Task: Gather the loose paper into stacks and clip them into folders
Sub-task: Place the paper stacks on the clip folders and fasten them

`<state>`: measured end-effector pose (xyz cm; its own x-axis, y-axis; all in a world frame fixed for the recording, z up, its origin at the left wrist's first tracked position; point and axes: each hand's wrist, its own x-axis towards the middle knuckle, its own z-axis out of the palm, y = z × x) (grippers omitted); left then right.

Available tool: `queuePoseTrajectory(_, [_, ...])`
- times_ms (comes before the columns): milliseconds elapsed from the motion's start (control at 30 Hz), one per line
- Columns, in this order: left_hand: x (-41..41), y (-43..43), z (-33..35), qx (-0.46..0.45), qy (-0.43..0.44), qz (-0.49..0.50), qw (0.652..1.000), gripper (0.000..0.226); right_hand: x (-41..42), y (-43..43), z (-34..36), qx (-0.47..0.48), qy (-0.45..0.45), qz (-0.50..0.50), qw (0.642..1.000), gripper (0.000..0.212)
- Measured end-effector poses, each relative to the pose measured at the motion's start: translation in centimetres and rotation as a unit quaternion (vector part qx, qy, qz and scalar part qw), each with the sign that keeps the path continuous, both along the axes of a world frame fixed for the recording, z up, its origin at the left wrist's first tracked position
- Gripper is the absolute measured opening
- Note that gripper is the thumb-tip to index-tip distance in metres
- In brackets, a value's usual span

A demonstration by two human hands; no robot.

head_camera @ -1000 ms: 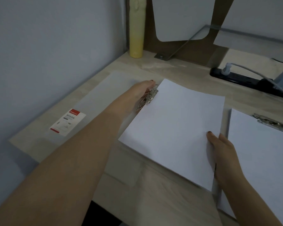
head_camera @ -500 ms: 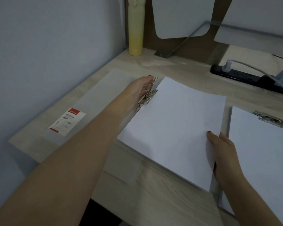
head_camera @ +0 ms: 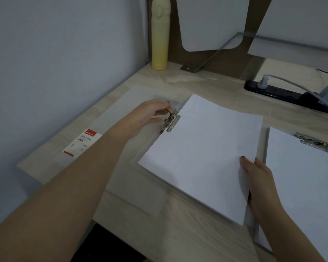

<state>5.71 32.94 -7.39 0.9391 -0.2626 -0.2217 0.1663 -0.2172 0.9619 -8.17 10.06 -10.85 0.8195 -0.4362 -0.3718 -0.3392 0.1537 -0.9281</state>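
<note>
A white paper stack (head_camera: pixel 201 154) lies at an angle on an open translucent folder (head_camera: pixel 121 108) in the middle of the desk. The folder's metal clip (head_camera: pixel 170 120) sits at the stack's upper left edge, its lever raised. My left hand (head_camera: pixel 150 112) pinches the lever's tip with fingertips. My right hand (head_camera: pixel 257 178) grips the stack's lower right edge, thumb on top. A second folder (head_camera: pixel 301 176) at the right holds paper under its own shut clip (head_camera: pixel 314 143).
A yellow bottle (head_camera: pixel 160 35) stands at the back by the wall. A black power strip (head_camera: pixel 290 96) with plugs and a cable lies at the back right. The folder's red and white label (head_camera: pixel 81 142) is near the desk's left edge.
My left hand has pulled back from over the clip and now holds only its lever tip. The paper stack and my right hand have barely moved.
</note>
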Motion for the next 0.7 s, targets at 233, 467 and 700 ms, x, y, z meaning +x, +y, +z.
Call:
queuePoseTrajectory(233, [-0.3,0.3,0.7,0.042,0.018,0.001,0.999,0.017,0.0,0.0,0.0,-0.006,0.003,-0.002,1.0,0.014])
queuePoseTrajectory(467, [-0.6,-0.2,2.2,0.164,0.134,0.032,0.977,0.035,0.0,-0.1,0.0,-0.021,0.013,0.009,1.0,0.015])
queuePoseTrajectory(700, [-1.0,0.7,2.6,0.111,0.152,-0.01,0.982,0.033,0.0,-0.1,-0.1,-0.036,0.018,0.007,0.999,0.014])
